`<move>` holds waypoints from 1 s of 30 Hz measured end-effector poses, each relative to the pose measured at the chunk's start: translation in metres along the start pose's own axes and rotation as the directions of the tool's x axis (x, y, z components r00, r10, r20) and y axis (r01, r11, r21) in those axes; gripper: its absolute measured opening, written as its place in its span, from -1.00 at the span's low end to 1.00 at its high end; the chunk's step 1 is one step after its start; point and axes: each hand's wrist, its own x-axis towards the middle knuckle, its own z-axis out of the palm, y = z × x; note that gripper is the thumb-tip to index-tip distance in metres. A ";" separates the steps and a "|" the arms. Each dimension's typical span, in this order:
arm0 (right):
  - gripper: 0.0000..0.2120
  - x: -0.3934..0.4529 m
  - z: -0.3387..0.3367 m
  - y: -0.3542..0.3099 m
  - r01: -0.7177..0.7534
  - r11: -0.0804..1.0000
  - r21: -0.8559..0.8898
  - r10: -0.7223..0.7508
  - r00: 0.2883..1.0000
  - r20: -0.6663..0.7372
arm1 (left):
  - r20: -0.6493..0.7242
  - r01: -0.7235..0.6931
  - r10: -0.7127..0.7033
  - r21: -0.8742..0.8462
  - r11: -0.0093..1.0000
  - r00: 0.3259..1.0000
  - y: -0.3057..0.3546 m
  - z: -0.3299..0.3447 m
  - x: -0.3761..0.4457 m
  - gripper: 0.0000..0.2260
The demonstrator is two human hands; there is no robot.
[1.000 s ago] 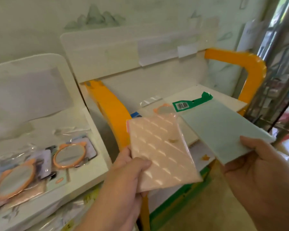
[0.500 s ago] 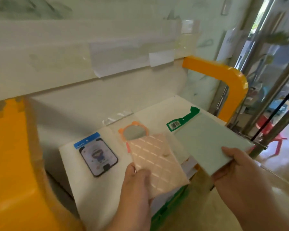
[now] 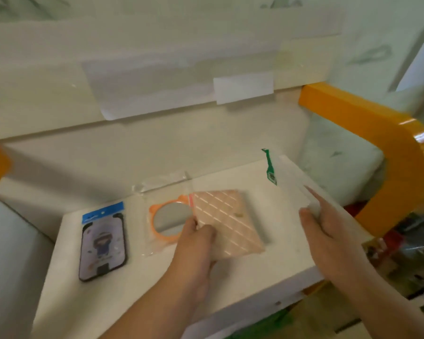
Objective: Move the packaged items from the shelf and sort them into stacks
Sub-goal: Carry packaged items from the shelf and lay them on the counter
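Head view looks down on a white shelf [image 3: 230, 285] with both hands over it. Left hand [image 3: 196, 243] pinches the near left corner of a pink pouch [image 3: 227, 221] with white diagonal stripes, thumb curled on top and the other fingers underneath; the pouch lies low over the shelf, though whether it touches the surface is hard to tell. Just left of that thumb, partly under the pouch's far left edge, sits an orange-rimmed round mirror [image 3: 168, 220] in a clear wrapper. Further left of those fingers, well apart from them, a phone case [image 3: 103, 243] in a packet with a blue header lies flat on the shelf.

Right hand [image 3: 328, 231] holds a pale flat packet [image 3: 291, 187] with a green header strip at its far end. Its thumb lies on top at the near edge and the fingers run straight along the right side; the grip looks light. The packet stretches away from the fingertips toward the back of the shelf, tilted, its far end blurred. An orange frame [image 3: 387, 152] curves past on the right of that hand.
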 end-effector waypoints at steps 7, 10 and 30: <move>-0.42 0.107 -0.011 0.091 0.457 0.698 -0.551 -0.334 0.889 0.314 | -0.181 -0.009 0.045 0.192 0.981 0.982 -0.015 0.062 0.075 -0.80; -0.39 0.129 -0.008 0.107 0.524 0.607 -0.598 -0.307 0.848 0.432 | -0.297 -0.013 0.109 0.307 0.952 0.949 -0.016 0.070 0.088 -0.82; -0.29 0.161 -0.024 0.115 0.538 0.650 -0.537 -0.069 0.746 0.663 | -0.253 -0.049 0.258 0.618 0.785 0.933 -0.003 0.085 0.079 -0.88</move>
